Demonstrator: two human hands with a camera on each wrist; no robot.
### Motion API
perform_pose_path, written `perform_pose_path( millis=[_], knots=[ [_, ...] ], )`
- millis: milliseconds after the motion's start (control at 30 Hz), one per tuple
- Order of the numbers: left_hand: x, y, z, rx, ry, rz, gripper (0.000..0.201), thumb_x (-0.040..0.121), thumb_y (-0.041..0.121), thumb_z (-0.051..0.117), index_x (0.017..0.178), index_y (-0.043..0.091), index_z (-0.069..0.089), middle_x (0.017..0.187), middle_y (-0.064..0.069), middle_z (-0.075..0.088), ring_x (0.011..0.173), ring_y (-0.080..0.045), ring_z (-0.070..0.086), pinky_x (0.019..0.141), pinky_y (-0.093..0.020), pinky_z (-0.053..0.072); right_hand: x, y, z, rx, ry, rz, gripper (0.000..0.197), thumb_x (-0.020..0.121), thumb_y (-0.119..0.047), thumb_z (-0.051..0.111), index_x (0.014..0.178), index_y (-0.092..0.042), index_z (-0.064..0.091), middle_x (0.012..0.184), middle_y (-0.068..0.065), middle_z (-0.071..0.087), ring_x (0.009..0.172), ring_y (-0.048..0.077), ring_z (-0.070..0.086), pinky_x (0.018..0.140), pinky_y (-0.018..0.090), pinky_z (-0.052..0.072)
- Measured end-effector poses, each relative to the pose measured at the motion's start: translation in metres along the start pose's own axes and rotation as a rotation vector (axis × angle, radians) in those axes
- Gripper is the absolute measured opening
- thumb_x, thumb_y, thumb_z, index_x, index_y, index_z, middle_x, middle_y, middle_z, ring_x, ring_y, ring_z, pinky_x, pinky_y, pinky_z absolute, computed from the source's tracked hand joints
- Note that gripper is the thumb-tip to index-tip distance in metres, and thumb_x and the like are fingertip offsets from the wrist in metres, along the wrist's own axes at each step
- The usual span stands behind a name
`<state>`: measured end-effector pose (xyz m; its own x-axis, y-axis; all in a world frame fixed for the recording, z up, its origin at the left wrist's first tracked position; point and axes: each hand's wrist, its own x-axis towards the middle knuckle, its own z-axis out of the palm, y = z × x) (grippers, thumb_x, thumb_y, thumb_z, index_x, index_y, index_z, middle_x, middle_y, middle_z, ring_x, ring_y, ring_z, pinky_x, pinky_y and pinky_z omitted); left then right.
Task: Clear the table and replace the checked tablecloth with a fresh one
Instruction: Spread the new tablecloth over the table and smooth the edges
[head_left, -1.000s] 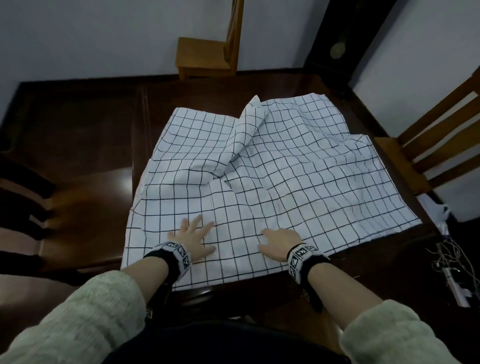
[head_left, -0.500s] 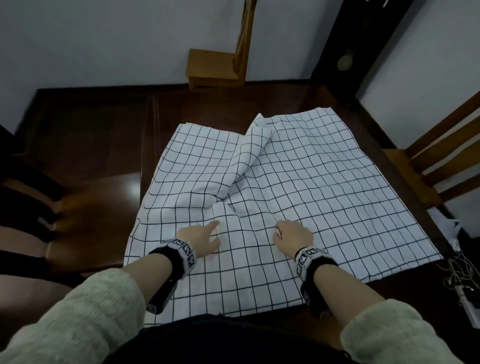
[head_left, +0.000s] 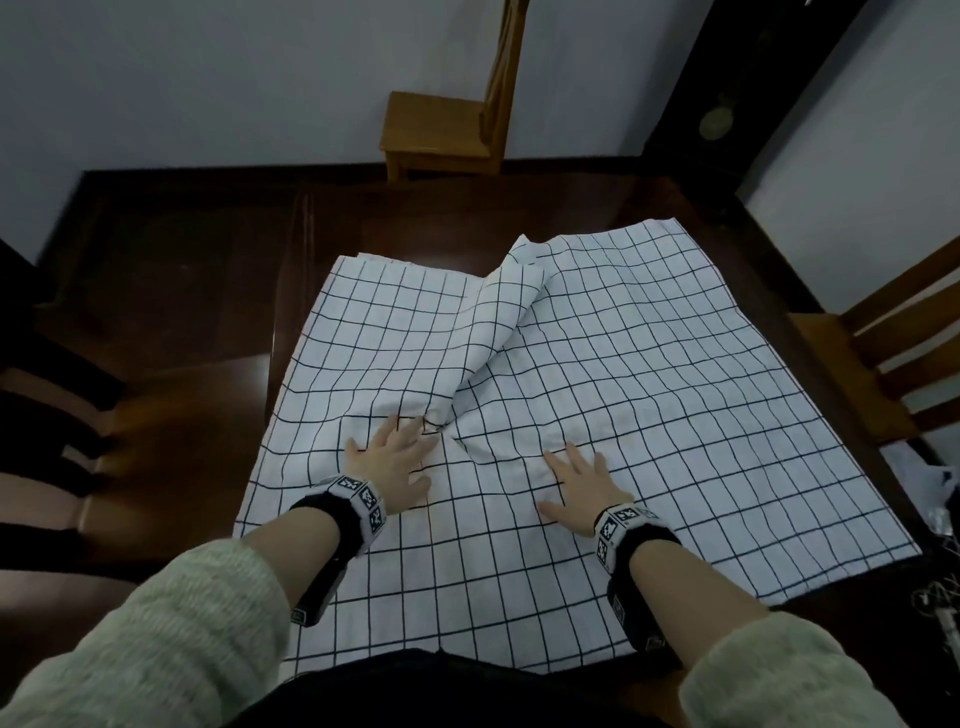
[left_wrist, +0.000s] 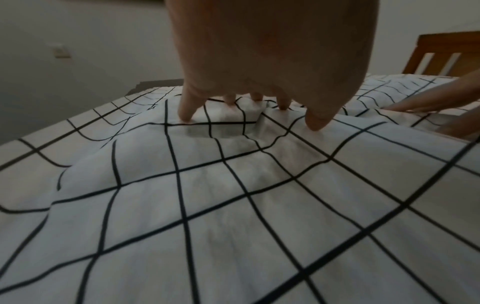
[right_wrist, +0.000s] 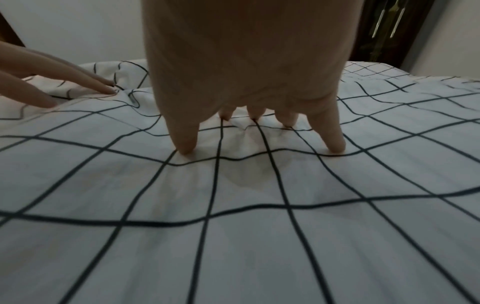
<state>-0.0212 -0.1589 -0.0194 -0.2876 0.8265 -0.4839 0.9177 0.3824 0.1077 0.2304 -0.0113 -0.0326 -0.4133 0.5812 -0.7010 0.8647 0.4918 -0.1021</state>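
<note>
Centrally in the head view, the checked tablecloth lies spread over the dark wooden table, white with a thin black grid. A raised fold runs from its upper edge down toward the middle of the frame. The left hand lies flat on the cloth at the lower end of that fold, fingers spread and straight, tips pressing the fabric, gripping nothing. The right hand rests palm-down just right of centre, fingers likewise extended, holding nothing. Cloth puckers between the two hands. Wooden chairs stand at top centre, at the right edge and at the left edge.
</note>
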Motion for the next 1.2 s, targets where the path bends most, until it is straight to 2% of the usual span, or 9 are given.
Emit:
perform_pose_path(
  millis=[200, 267, 400, 567, 767, 900, 1000, 1133, 1200],
  knots=[
    [0.006, -0.015, -0.013, -0.232, 0.067, -0.087, 0.057, 0.095, 0.043, 0.039, 0.148, 0.037, 0.019, 0.159, 0.008, 0.012, 0.144, -0.019, 0.018, 0.112, -0.045, 0.029, 0.015, 0.007, -0.040, -0.064, -0.019, 0.095, 0.082, 0.086, -0.057, 0.050, 0.150, -0.047, 0.000, 0.158, -0.017, -0.018, 0.148, 0.032, -0.007, 0.109, 0.070, 0.010],
    [0.004, -0.028, -0.015, -0.255, 0.161, -0.161, 0.058, 0.094, 0.041, 0.039, 0.148, 0.032, 0.022, 0.158, 0.006, 0.016, 0.144, -0.018, 0.018, 0.115, -0.046, 0.025, 0.019, 0.005, -0.046, -0.062, 0.014, 0.122, 0.081, 0.087, -0.051, 0.050, 0.152, -0.043, 0.003, 0.161, -0.011, -0.013, 0.148, 0.028, -0.008, 0.111, 0.068, 0.007],
    [-0.009, -0.062, -0.009, -0.305, 0.199, -0.496, 0.073, 0.089, 0.042, 0.051, 0.150, 0.024, 0.015, 0.159, -0.003, 0.008, 0.147, -0.025, 0.006, 0.118, -0.050, 0.013, 0.022, -0.006, -0.041, -0.075, 0.090, 0.145, 0.077, 0.090, -0.042, 0.048, 0.154, -0.031, 0.005, 0.162, -0.006, -0.007, 0.149, 0.021, -0.008, 0.113, 0.064, 0.004],
    [-0.020, -0.090, -0.005, -0.841, 0.103, -0.878, 0.077, 0.087, 0.037, 0.063, 0.146, 0.005, 0.025, 0.145, -0.020, 0.036, 0.131, -0.039, 0.038, 0.105, -0.048, 0.036, 0.012, -0.017, -0.022, -0.081, 0.240, 0.070, 0.067, 0.093, -0.029, 0.045, 0.153, -0.021, 0.014, 0.162, -0.003, -0.001, 0.149, 0.021, -0.002, 0.119, 0.051, 0.009],
    [-0.031, -0.095, 0.006, -0.837, 0.244, -0.780, 0.027, 0.089, 0.029, 0.060, 0.113, 0.016, 0.058, 0.116, -0.010, 0.061, 0.105, -0.030, 0.056, 0.093, -0.038, 0.048, -0.004, -0.031, -0.015, -0.011, 0.324, -0.017, 0.067, 0.090, -0.026, 0.049, 0.151, -0.021, 0.020, 0.162, -0.004, -0.004, 0.149, 0.021, -0.003, 0.121, 0.043, 0.006],
    [-0.043, -0.093, 0.006, -0.991, 0.326, -0.764, 0.042, 0.087, 0.024, 0.064, 0.125, 0.010, 0.050, 0.115, -0.011, 0.059, 0.096, -0.026, 0.054, 0.086, -0.035, 0.045, -0.019, -0.051, -0.012, 0.006, 0.340, -0.129, 0.065, 0.092, -0.024, 0.047, 0.151, -0.020, 0.020, 0.162, -0.003, -0.004, 0.149, 0.022, -0.005, 0.121, 0.041, 0.003],
    [-0.054, -0.090, 0.009, -0.978, 0.262, -0.698, 0.062, 0.083, 0.030, 0.071, 0.133, 0.007, 0.044, 0.121, -0.013, 0.057, 0.098, -0.025, 0.055, 0.084, -0.036, 0.046, -0.029, -0.065, -0.004, 0.053, 0.344, -0.187, 0.063, 0.092, -0.024, 0.046, 0.151, -0.021, 0.023, 0.162, -0.004, -0.002, 0.148, 0.021, -0.004, 0.121, 0.040, 0.004],
    [-0.067, -0.085, 0.015, -0.889, 0.280, -0.606, 0.037, 0.086, 0.024, 0.066, 0.119, 0.009, 0.060, 0.100, -0.004, 0.065, 0.082, -0.017, 0.058, 0.066, -0.023, 0.046, -0.043, -0.085, 0.009, 0.089, 0.330, -0.293, 0.060, 0.093, -0.027, 0.047, 0.149, -0.021, 0.027, 0.161, -0.006, 0.003, 0.148, 0.020, 0.000, 0.120, 0.038, 0.007],
    [-0.075, -0.081, 0.015, -0.869, 0.306, -0.576, 0.031, 0.091, 0.023, 0.058, 0.119, 0.011, 0.063, 0.108, -0.007, 0.067, 0.094, -0.021, 0.061, 0.075, -0.024, 0.046, -0.050, -0.097, 0.015, 0.085, 0.321, -0.351, 0.057, 0.094, -0.028, 0.048, 0.148, -0.021, 0.030, 0.161, -0.005, 0.007, 0.147, 0.020, 0.003, 0.120, 0.037, 0.009]
  ],
)
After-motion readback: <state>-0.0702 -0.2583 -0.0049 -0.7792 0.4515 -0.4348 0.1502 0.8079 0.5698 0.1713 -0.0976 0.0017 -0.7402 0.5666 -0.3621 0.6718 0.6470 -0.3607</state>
